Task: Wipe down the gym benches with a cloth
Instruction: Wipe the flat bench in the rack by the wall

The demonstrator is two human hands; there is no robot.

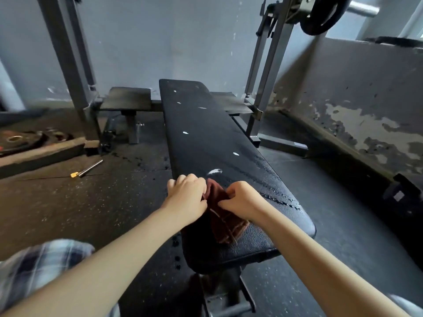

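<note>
A long black padded gym bench point(206, 138) runs away from me, with small white marks along its top and a wet streak down its right side. A dark red-brown cloth point(223, 221) lies bunched on the near end of the pad. My left hand point(187, 195) grips the cloth's left edge with curled fingers. My right hand point(240, 200) pinches the cloth's right side. The two hands are close together over the cloth, and part of the fabric is hidden under them.
Grey rack uprights point(265, 83) stand on both sides of the bench's far end, with a weight plate point(320, 14) on a bar at the top right. A metal pin with a yellow tip point(85, 169) and plates point(25, 138) lie on the left floor. A peeling low wall point(366, 106) runs along the right.
</note>
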